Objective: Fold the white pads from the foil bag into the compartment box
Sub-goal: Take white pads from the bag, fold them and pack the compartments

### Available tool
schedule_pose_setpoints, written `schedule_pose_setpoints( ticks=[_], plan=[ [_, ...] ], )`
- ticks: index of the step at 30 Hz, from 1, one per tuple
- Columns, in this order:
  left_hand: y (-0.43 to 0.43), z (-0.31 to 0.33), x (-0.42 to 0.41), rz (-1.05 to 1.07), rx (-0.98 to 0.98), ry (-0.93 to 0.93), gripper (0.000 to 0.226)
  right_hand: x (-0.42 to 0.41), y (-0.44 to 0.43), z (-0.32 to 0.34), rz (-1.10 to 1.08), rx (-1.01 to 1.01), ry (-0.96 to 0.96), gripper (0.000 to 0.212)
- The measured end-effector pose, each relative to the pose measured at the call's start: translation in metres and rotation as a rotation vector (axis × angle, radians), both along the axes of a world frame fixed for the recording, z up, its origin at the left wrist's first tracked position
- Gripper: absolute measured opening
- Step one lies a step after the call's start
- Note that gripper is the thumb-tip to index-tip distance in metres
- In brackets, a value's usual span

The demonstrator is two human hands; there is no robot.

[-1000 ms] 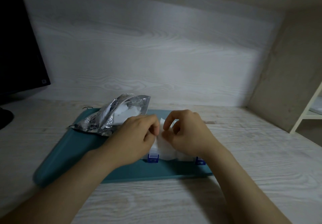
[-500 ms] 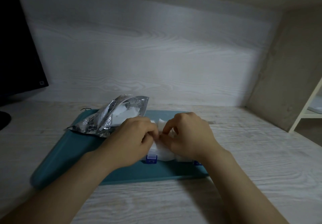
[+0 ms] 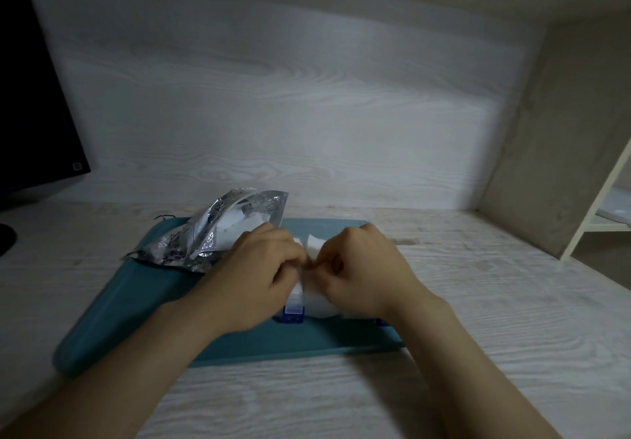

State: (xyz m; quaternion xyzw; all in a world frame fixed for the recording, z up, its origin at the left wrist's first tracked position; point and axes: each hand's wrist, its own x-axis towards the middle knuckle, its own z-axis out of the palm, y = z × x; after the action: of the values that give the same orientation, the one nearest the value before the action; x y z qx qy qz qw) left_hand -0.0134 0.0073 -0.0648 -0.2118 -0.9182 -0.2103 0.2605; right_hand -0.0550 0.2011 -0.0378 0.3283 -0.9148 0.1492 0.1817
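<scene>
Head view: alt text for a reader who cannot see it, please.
The left hand and right hand pinch a white pad above a compartment box with blue clasps on a teal mat. An open foil bag holding more pads lies beyond the left hand.

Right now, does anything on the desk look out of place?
Nothing spilled. The foil bag lies crumpled open on the teal tray; left hand and right hand pinch a white pad over the compartment box.
</scene>
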Motion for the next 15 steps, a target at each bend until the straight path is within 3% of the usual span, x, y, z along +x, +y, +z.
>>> schedule_pose_setpoints(
  ticks=[5,9,11,15],
  plan=[
    [-0.005,0.008,0.002,0.033,0.114,0.206,0.032,0.001,0.004,0.005,-0.136,-0.015,0.063,0.036],
    [-0.018,0.015,-0.001,0.305,0.145,0.449,0.028,-0.001,0.003,0.003,-0.078,-0.006,0.032,0.035],
    [-0.030,0.016,-0.003,0.447,0.185,0.441,0.036,-0.001,0.002,0.002,-0.094,-0.080,0.051,0.032],
    [-0.050,0.009,-0.010,0.559,0.307,0.218,0.053,-0.001,-0.001,0.001,-0.062,-0.217,0.071,0.024]
  ],
)
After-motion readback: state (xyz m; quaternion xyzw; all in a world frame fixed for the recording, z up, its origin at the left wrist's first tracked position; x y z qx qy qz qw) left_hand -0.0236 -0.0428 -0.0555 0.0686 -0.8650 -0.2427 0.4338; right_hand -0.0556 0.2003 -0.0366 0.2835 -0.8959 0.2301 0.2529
